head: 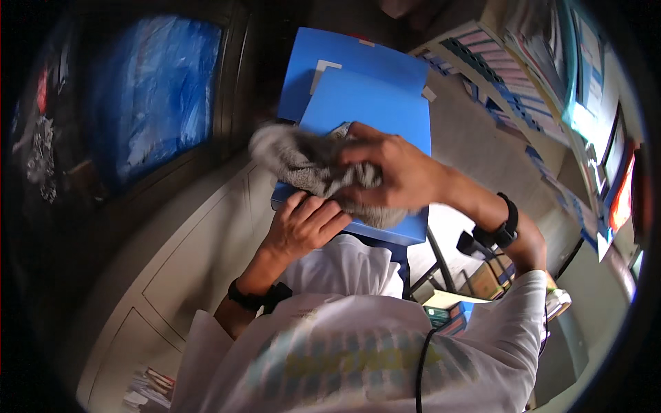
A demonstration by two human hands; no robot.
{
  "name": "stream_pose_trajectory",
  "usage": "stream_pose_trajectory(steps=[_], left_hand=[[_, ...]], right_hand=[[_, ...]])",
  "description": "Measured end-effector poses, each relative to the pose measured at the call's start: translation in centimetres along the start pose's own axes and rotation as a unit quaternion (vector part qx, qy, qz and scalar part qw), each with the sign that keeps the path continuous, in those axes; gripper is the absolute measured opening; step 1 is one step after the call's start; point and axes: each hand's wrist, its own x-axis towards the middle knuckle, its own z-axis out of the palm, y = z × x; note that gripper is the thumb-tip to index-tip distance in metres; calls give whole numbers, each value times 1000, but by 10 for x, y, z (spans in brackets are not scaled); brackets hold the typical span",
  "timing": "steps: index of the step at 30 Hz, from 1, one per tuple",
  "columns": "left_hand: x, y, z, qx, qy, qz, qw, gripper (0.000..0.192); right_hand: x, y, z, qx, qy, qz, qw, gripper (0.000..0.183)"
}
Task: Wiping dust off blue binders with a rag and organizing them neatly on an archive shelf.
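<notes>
A blue file box (369, 111) lies across my lap, its upper surface toward me, and a second blue panel (310, 49) shows at its far end with white tabs at the edges. My right hand (397, 170) grips a crumpled grey cloth (310, 170) and presses it on the near half of the box; the cloth's left end is blurred. My left hand (310, 222) rests on the box's near left edge, fingers curled over it and just touching or beside the cloth. Both wrists wear black bands.
White drawers or cabinet fronts (196, 258) run along the left, near blue plastic-wrapped material (165, 98). Shelves with many file boxes (516, 98) stand at the right. A cardboard box (485, 281) and more files sit at the lower right. A black cable (422, 366) hangs over the white shirt.
</notes>
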Motion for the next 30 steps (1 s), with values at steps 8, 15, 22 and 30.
stream_pose_trajectory(steps=[8, 15, 22, 30], left_hand=[[13, 14, -1, 13, 63, -39, 997, 30], [46, 7, -28, -9, 21, -93, 995, 33], [42, 19, -20, -25, -1, -117, 993, 31], [74, 3, -20, -31, 91, -185, 978, 26]], right_hand=[[82, 161, -24, -192, 100, 207, 954, 49], [63, 44, -29, -29, -10, 4, 1000, 44], [62, 144, -52, -148, 51, 159, 975, 42], [36, 224, -76, -152, 126, 242, 950, 57]])
